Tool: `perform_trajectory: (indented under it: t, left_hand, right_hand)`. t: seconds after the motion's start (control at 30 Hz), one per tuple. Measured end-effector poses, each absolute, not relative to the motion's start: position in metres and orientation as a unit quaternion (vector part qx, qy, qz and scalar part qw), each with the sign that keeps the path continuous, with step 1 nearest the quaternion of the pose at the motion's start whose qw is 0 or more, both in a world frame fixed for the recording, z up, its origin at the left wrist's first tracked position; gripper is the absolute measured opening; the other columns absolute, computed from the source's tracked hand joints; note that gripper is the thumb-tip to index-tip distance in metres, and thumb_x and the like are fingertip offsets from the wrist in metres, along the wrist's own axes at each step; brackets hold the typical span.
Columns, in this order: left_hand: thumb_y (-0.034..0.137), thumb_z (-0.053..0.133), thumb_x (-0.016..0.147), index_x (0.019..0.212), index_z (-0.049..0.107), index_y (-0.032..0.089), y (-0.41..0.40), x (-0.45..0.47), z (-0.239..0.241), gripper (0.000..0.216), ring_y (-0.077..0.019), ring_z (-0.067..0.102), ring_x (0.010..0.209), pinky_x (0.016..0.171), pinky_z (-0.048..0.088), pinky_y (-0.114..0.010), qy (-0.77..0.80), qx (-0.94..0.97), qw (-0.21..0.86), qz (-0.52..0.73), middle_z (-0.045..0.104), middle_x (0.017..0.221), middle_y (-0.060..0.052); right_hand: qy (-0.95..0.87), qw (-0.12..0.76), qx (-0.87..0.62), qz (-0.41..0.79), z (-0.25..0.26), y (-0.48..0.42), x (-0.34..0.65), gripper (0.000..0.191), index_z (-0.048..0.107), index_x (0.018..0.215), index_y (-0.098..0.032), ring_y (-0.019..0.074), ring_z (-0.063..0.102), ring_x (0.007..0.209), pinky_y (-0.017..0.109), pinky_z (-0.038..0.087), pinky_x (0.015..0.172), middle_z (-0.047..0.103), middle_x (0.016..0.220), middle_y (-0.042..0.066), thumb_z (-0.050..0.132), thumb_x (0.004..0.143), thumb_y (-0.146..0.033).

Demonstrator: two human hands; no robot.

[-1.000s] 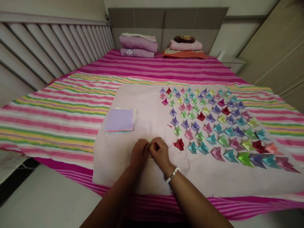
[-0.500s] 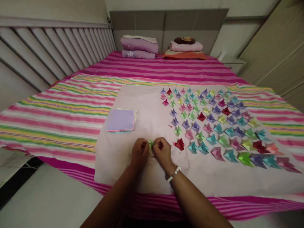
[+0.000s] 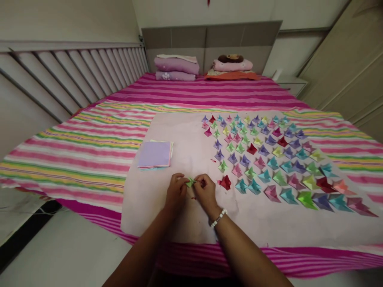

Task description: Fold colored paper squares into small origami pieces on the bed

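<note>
A small green folded paper crane (image 3: 190, 182) is held between my two hands, low over the pale sheet (image 3: 179, 131). My left hand (image 3: 176, 193) pinches its left side. On its right, my right hand (image 3: 206, 191) grips the tip between thumb and forefinger; a bead bracelet circles that wrist. Just right of my right hand lies a red folded crane (image 3: 225, 182). Beyond my left hand sits a stack of square origami paper (image 3: 154, 154), lilac on top. Fingers partly hide the green crane's ends.
Rows of folded paper cranes (image 3: 263, 150) in many colours cover the sheet's right half. The sheet lies on a striped bedspread (image 3: 89, 143). Folded bedding (image 3: 176, 65) is piled by the headboard (image 3: 209, 38). A slatted rail (image 3: 74, 75) runs along the left.
My left fingers have shifted and straightened somewhat over the green crane, showing more of it. My right hand keeps its pinch. The camera view has tilted up slightly.
</note>
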State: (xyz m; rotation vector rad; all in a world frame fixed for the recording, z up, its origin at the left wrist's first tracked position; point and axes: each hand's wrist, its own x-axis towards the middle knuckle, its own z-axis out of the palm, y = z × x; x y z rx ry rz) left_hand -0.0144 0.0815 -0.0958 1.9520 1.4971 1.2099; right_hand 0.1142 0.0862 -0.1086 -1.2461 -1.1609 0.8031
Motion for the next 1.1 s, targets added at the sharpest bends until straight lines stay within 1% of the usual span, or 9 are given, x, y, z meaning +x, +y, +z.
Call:
perform_trajectory:
  t: [0.2, 0.4, 0.5, 0.63, 0.83, 0.97, 1.1]
  left_hand:
    - [0.006, 0.046, 0.077, 0.092, 0.065, 0.018, 0.084, -0.011, -0.091, 0.027, -0.0186, 0.060, 0.091, 0.078, 0.051, -0.032, 0.578, 0.700, 0.180, 0.379, 0.053, 0.113, -0.009]
    - [0.008, 0.047, 0.077, 0.090, 0.065, 0.022, 0.081, -0.008, -0.081, 0.027, -0.0157, 0.062, 0.083, 0.073, 0.051, -0.029, 0.616, 0.697, 0.169, 0.327, 0.053, 0.121, -0.005]
    - [0.008, 0.047, 0.078, 0.090, 0.064, 0.022, 0.080, -0.006, -0.077, 0.025, -0.0151, 0.063, 0.084, 0.072, 0.051, -0.028, 0.642, 0.687, 0.158, 0.301, 0.054, 0.121, -0.005]
    - [0.010, 0.045, 0.080, 0.092, 0.062, 0.021, 0.082, -0.004, -0.073, 0.024, -0.0162, 0.063, 0.088, 0.072, 0.050, -0.028, 0.656, 0.678, 0.148, 0.298, 0.055, 0.118, -0.006]
    - [0.010, 0.046, 0.079, 0.093, 0.065, 0.022, 0.082, -0.003, -0.070, 0.027, -0.0161, 0.064, 0.088, 0.071, 0.049, -0.027, 0.657, 0.692, 0.149, 0.260, 0.055, 0.122, -0.004]
    - [0.016, 0.048, 0.082, 0.092, 0.067, 0.023, 0.080, -0.001, -0.068, 0.023, -0.0158, 0.065, 0.084, 0.069, 0.049, -0.027, 0.655, 0.705, 0.145, 0.231, 0.056, 0.123, -0.004]
    - [0.023, 0.051, 0.084, 0.094, 0.068, 0.025, 0.079, -0.002, -0.070, 0.020, -0.0175, 0.065, 0.085, 0.066, 0.049, -0.027, 0.646, 0.725, 0.118, 0.207, 0.055, 0.126, -0.004]
  right_hand:
    - [-0.498, 0.590, -0.529, 0.352, -0.108, 0.086, 0.114, 0.006, 0.052, 0.070, -0.019, 0.0116, 0.046, 0.056, 0.023, 0.039, 0.053, 0.052, 0.065, -0.003, 0.050, 0.067, -0.014]
    - [-0.503, 0.588, -0.525, 0.354, -0.106, 0.085, 0.114, 0.008, 0.052, 0.070, -0.019, 0.0112, 0.044, 0.055, 0.022, 0.038, 0.052, 0.052, 0.065, -0.004, 0.049, 0.067, -0.014]
    - [-0.505, 0.588, -0.524, 0.353, -0.105, 0.084, 0.114, 0.007, 0.051, 0.070, -0.020, 0.0113, 0.044, 0.055, 0.022, 0.038, 0.052, 0.051, 0.065, -0.004, 0.049, 0.066, -0.014]
    - [-0.503, 0.589, -0.525, 0.352, -0.104, 0.084, 0.113, 0.008, 0.051, 0.070, -0.020, 0.0113, 0.045, 0.055, 0.023, 0.038, 0.052, 0.050, 0.065, -0.004, 0.048, 0.066, -0.014]
    - [-0.502, 0.588, -0.528, 0.352, -0.105, 0.084, 0.113, 0.009, 0.052, 0.071, -0.020, 0.0117, 0.046, 0.056, 0.023, 0.039, 0.052, 0.050, 0.065, -0.004, 0.049, 0.066, -0.013]
    - [-0.502, 0.585, -0.527, 0.356, -0.104, 0.084, 0.114, 0.007, 0.051, 0.072, -0.020, 0.0114, 0.046, 0.055, 0.022, 0.039, 0.051, 0.050, 0.065, -0.005, 0.050, 0.067, -0.014]
    - [-0.507, 0.582, -0.529, 0.353, -0.105, 0.084, 0.114, 0.006, 0.051, 0.071, -0.020, 0.0114, 0.046, 0.054, 0.022, 0.039, 0.049, 0.049, 0.063, -0.005, 0.050, 0.068, -0.015]
